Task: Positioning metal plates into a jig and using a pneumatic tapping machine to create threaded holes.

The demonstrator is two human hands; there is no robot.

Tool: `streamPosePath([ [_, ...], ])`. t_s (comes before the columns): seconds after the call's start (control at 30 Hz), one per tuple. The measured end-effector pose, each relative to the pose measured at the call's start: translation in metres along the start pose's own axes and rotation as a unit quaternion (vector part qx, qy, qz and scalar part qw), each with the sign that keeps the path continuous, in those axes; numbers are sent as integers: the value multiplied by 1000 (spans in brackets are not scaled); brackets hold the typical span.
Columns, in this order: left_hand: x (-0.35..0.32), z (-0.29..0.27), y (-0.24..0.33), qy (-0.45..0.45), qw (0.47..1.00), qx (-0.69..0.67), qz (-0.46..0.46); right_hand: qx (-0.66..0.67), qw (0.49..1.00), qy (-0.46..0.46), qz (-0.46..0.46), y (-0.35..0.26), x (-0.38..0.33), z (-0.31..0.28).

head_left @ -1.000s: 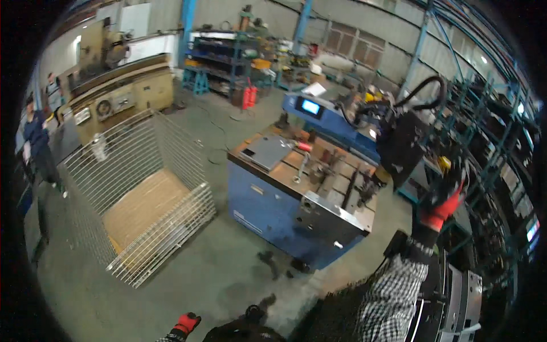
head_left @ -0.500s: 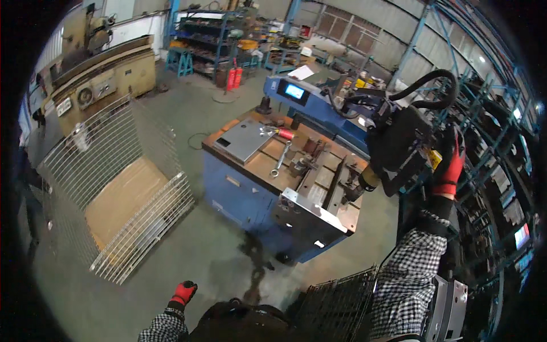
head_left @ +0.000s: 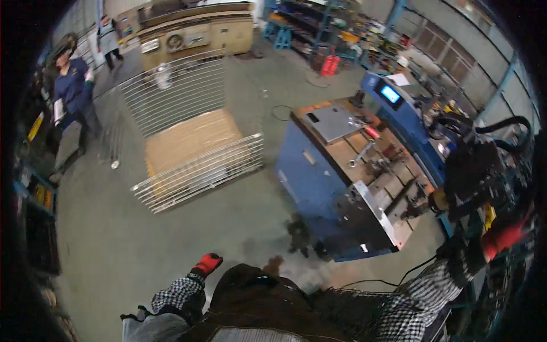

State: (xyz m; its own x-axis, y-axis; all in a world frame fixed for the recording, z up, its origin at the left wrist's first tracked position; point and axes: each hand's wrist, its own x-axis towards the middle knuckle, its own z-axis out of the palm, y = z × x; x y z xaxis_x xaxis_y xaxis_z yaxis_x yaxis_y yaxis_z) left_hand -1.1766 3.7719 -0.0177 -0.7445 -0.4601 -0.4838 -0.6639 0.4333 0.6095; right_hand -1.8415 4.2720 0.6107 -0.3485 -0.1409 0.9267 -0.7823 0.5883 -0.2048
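Observation:
My left hand [head_left: 209, 263], in a red glove with dark parts, hangs low over the floor beside my dark apron. Its fingers are curled in and I see nothing in them. Out to the far right is my stretched right arm, its red-gloved right hand [head_left: 504, 238] next to the black head [head_left: 476, 176] of a blue arm-type machine. Motion blur hides its fingers and whether they touch the machine. Below that head lie a fixture and clamps on the machine's table. A wrench [head_left: 362, 154], a red-handled tool [head_left: 371, 131] and a grey flat panel [head_left: 331, 123] rest farther back.
A wire cage [head_left: 196, 171] with cardboard in its bottom stands left of the blue machine cabinet [head_left: 310, 176]. Two people [head_left: 74, 85] [head_left: 108, 40] are at the far left. A cable [head_left: 382, 283] runs near my right arm. Red fire extinguishers [head_left: 330, 65] stand behind.
The view has swung left, so the machine and cage sit farther right and the two people show more clearly. My right hand has blurred near the right rim; my left stays curled.

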Motion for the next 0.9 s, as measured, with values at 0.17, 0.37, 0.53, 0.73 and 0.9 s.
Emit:
streamPosePath([
  [0.17, -62, 29, -39, 79, 995, 40, 42, 175, 894, -411, 43, -165, -216, 114],
  [0.37, -181, 46, -46, 96, 979, -130, -128, 113, 432, -891, -82, -163, -580, 143],
  [0.53, -249, 24, -56, 93, 967, -167, -171, 269, 463, -830, -156, -62, -748, 78],
  [0.73, -278, -25, -92, 33, 835, -266, -480, 101, 381, -891, 224, -152, -703, 124],
  [0.9, -131, -153, -182, 51, 846, -325, -420, 137, 414, -825, 360, -226, -660, 256],
])
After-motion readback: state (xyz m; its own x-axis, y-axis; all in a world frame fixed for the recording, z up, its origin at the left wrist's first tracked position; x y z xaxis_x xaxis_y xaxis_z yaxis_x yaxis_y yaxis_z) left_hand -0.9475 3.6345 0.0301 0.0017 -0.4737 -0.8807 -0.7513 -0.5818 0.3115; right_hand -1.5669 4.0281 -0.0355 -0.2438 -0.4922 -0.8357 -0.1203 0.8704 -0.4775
